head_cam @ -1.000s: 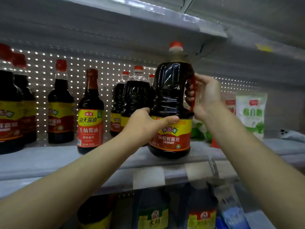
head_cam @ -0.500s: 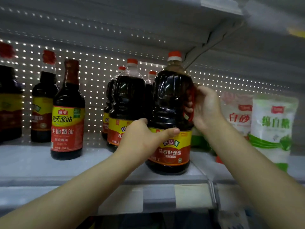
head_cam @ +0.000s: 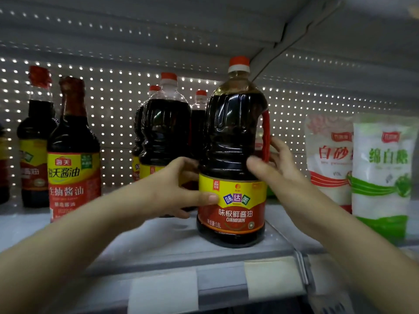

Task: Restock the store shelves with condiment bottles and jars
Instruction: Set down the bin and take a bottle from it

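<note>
Now the large soy sauce jug (head_cam: 233, 155) is standing upright near the front of the shelf (head_cam: 172, 252). The left hand (head_cam: 173, 189) is gripping its label side, and the right hand (head_cam: 277, 172) is curling round its red handle (head_cam: 265, 134), thumb pressing the body.

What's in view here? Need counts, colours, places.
big jug: 1, dark sauce, red cap and handle, upright, shelf front centre
jugs behind: 3 visible, dark, red caps, behind it to the left
slim bottles: 2, dark, red-yellow labels, left; another cut off at edge
sugar bags: 2, white, red or green print, right
shelf: 1, grey, under everything
edge tags: 2, white and cream, shelf front
left hand: grips big jug's left side
right hand: holds it at the handle
</note>
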Demonstrator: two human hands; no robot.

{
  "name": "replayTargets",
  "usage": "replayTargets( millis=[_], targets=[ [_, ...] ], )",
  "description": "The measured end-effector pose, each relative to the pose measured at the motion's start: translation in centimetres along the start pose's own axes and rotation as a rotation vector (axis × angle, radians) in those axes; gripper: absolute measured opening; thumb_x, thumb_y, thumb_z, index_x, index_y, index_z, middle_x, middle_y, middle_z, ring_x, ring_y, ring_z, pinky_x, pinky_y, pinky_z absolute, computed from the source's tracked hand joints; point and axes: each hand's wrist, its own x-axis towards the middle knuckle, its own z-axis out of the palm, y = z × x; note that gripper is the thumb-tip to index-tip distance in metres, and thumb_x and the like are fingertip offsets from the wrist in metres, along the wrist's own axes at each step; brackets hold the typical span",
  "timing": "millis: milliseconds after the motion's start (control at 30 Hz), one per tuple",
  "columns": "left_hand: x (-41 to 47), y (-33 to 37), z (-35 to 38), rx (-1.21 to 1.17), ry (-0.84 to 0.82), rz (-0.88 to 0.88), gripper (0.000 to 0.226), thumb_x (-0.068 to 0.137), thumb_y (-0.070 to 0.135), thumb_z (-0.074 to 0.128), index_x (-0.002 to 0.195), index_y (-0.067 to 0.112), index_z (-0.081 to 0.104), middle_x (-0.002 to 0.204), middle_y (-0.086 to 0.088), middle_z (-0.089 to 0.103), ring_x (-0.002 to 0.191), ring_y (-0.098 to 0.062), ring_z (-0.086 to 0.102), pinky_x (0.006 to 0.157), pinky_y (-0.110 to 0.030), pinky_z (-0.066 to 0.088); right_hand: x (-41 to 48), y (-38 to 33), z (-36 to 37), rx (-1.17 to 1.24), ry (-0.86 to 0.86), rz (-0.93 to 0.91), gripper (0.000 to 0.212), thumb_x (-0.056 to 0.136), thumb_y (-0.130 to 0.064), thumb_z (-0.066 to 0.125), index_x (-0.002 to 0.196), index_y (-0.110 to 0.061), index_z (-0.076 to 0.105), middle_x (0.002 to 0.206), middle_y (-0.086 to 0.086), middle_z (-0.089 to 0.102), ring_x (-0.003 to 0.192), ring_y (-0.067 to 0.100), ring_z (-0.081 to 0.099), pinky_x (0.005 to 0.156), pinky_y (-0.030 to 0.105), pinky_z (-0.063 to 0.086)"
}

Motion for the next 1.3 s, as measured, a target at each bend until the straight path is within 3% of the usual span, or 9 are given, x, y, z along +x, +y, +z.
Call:
replayTargets(
  millis=[100, 167, 333, 467, 667, 800, 933, 1167, 1300],
  targets=[
    [0.6, -0.1, -0.8, -0.015, -0.133, -0.040, 0.073, 0.066, 0.033, 0.076, 0.131, 0.037, 0.043, 0.123, 0.017, 0.062, 0.107, -0.005, 0.063, 0.085, -0.031, 0.057, -1.2, 0.9, -1.0, -0.079, -0.142, 0.018, 0.119, 0.044, -0.048, 0.090, 0.132, -0.068, 0.012, 0.126, -0.029, 0.047, 0.112, 0.007, 0.060, 0.092, 0.035, 0.052],
    [0.9, -0.6, -0.5, -0.044, -0.218, -0.027, 0.070, 0.069, 0.032, 0.073, 0.132, 0.040, 0.043, 0.123, 0.016, 0.064, 0.113, -0.008, 0.061, 0.093, -0.037, 0.054, -1.3, 1.5, -1.5, -0.078, -0.156, 0.050, 0.120, 0.045, -0.039, 0.095, 0.131, -0.068, 0.017, 0.122, -0.026, 0.052, 0.106, 0.012, 0.066, 0.090, 0.039, 0.055],
    [1.1, -1.3, -0.1, -0.111, -0.243, -0.005, 0.063, 0.073, 0.028, 0.070, 0.129, 0.039, 0.045, 0.115, 0.010, 0.070, 0.107, -0.009, 0.066, 0.085, -0.035, 0.057, -1.1, 2.5, -1.9, -0.002, -0.196, 0.024, 0.104, 0.050, -0.034, 0.091, 0.133, -0.060, 0.033, 0.131, -0.015, 0.059, 0.109, 0.020, 0.066, 0.092, 0.047, 0.053],
    [1.2, -1.3, 0.5, -0.118, -0.198, 0.013, 0.065, 0.068, 0.028, 0.071, 0.127, 0.036, 0.044, 0.111, 0.010, 0.071, 0.102, -0.008, 0.068, 0.078, -0.034, 0.059, -0.7, 2.9, -2.6, 0.035, -0.256, 0.025, 0.108, 0.049, -0.036, 0.094, 0.135, -0.058, 0.033, 0.135, -0.012, 0.058, 0.110, 0.021, 0.066, 0.091, 0.043, 0.054],
    [1.7, -1.2, 1.1, -0.048, -0.201, 0.011, 0.070, 0.063, 0.038, 0.073, 0.127, 0.038, 0.044, 0.112, 0.015, 0.070, 0.104, -0.006, 0.066, 0.075, -0.031, 0.059, -0.2, 3.1, -3.9, 0.078, -0.336, 0.054, 0.097, 0.070, -0.015, 0.082, 0.137, -0.056, 0.026, 0.124, -0.009, 0.066, 0.112, 0.016, 0.065, 0.085, 0.030, 0.056],
    [1.8, -1.2, 1.1, -0.001, -0.237, 0.010, 0.068, 0.068, 0.040, 0.069, 0.129, 0.043, 0.040, 0.118, 0.017, 0.066, 0.109, -0.004, 0.062, 0.075, -0.028, 0.058, 0.3, 3.9, -4.3, 0.080, -0.379, 0.086, 0.115, 0.055, -0.031, 0.092, 0.138, -0.060, 0.019, 0.125, -0.007, 0.066, 0.116, 0.017, 0.063, 0.090, 0.034, 0.055],
    [1.8, -0.7, 1.4, 0.028, -0.241, 0.008, 0.063, 0.071, 0.039, 0.067, 0.128, 0.044, 0.041, 0.121, 0.017, 0.063, 0.110, -0.004, 0.061, 0.077, -0.029, 0.058, 0.5, 3.6, -4.6, 0.048, -0.389, 0.020, 0.097, 0.072, -0.014, 0.080, 0.135, -0.060, 0.022, 0.122, -0.013, 0.066, 0.114, 0.012, 0.063, 0.088, 0.030, 0.055],
    [1.8, -0.5, 1.8, 0.037, -0.225, -0.009, 0.067, 0.068, 0.040, 0.067, 0.130, 0.039, 0.042, 0.123, 0.014, 0.063, 0.111, -0.006, 0.061, 0.082, -0.033, 0.058, 0.3, 3.4, -4.7, 0.062, -0.380, -0.018, 0.087, 0.068, -0.007, 0.071, 0.130, -0.052, 0.031, 0.116, -0.014, 0.069, 0.110, 0.010, 0.065, 0.081, 0.024, 0.056],
    [1.6, -0.9, 2.1, 0.029, -0.176, -0.012, 0.062, 0.066, 0.041, 0.069, 0.125, 0.040, 0.047, 0.118, 0.015, 0.066, 0.107, -0.006, 0.064, 0.083, -0.035, 0.058, 0.1, 3.6, -4.6, 0.063, -0.373, -0.009, 0.093, 0.069, -0.009, 0.073, 0.139, -0.048, 0.027, 0.125, -0.008, 0.065, 0.115, 0.011, 0.062, 0.088, 0.028, 0.055]
  ],
)
